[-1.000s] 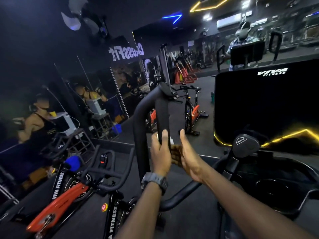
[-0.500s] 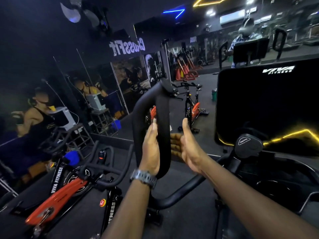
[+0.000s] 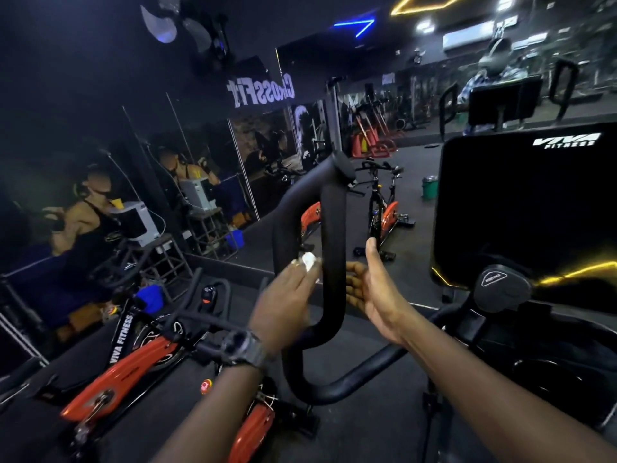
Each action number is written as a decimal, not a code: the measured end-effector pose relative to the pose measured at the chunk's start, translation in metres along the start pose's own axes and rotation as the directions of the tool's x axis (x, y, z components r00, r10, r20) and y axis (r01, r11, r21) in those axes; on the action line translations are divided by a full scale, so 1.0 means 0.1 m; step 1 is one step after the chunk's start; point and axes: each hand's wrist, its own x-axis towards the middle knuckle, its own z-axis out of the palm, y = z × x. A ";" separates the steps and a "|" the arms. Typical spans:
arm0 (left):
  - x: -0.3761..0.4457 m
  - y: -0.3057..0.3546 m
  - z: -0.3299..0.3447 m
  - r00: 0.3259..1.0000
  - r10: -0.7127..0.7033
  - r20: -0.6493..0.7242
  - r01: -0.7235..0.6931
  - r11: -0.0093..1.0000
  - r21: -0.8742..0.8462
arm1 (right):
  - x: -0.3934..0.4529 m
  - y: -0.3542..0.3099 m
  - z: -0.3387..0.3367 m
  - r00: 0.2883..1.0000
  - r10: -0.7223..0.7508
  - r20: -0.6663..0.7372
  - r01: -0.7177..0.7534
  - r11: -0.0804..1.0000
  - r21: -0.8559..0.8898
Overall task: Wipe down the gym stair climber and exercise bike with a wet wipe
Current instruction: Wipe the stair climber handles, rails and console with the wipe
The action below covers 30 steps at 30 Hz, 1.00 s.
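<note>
Against the looped black padded handlebar (image 3: 332, 248) of the exercise machine, my left grip (image 3: 285, 304) pinches a small crumpled white wet wipe (image 3: 307, 261) at the bar's left side. My right grip (image 3: 374, 289) is wide, fingers straight, palm just beside the bar's right side.
</note>
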 end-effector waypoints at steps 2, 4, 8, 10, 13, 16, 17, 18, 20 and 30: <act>-0.01 -0.29 -0.11 0.970 0.233 0.073 -0.244 0.938 0.246 | 0.00 0.00 0.03 1.000 -0.006 -0.006 0.006 1.000 -0.006; 0.07 -0.42 -0.20 0.948 0.297 0.111 -0.317 0.887 0.336 | 0.00 -0.02 0.09 1.000 -0.013 -0.014 0.013 0.999 -0.031; -0.16 -0.30 0.05 0.963 0.212 0.165 -0.247 0.940 0.236 | -0.05 0.02 0.13 0.999 -0.037 -0.010 0.036 0.999 -0.038; -0.56 -0.11 0.34 0.976 0.088 0.199 -0.111 0.988 0.110 | -0.08 0.08 0.12 0.999 -0.045 -0.026 0.045 0.999 -0.015; -1.02 0.29 0.64 0.960 -0.269 0.082 0.278 0.951 -0.134 | -0.10 0.15 0.09 0.998 -0.048 -0.029 0.048 0.999 -0.003; -1.02 0.58 0.75 0.868 -0.495 -0.031 0.462 0.830 -0.314 | -0.13 0.26 0.09 1.000 -0.011 -0.007 0.010 0.997 -0.079; -0.94 0.63 0.74 0.845 -0.532 -0.061 0.483 0.806 -0.342 | -0.14 0.31 0.12 1.000 0.008 0.001 -0.008 0.996 -0.093; -0.84 0.67 0.72 0.836 -0.542 -0.084 0.481 0.799 -0.361 | -0.15 0.34 0.15 1.000 0.018 0.002 -0.017 0.995 -0.097; -0.68 0.74 0.70 0.834 -0.539 -0.119 0.461 0.798 -0.388 | -0.14 0.39 0.19 1.000 0.016 0.002 -0.016 0.997 -0.078; -1.61 0.25 0.98 0.865 -0.499 0.052 0.496 0.834 -0.241 | -0.18 0.70 0.26 0.997 -0.024 -0.078 0.018 0.997 -0.073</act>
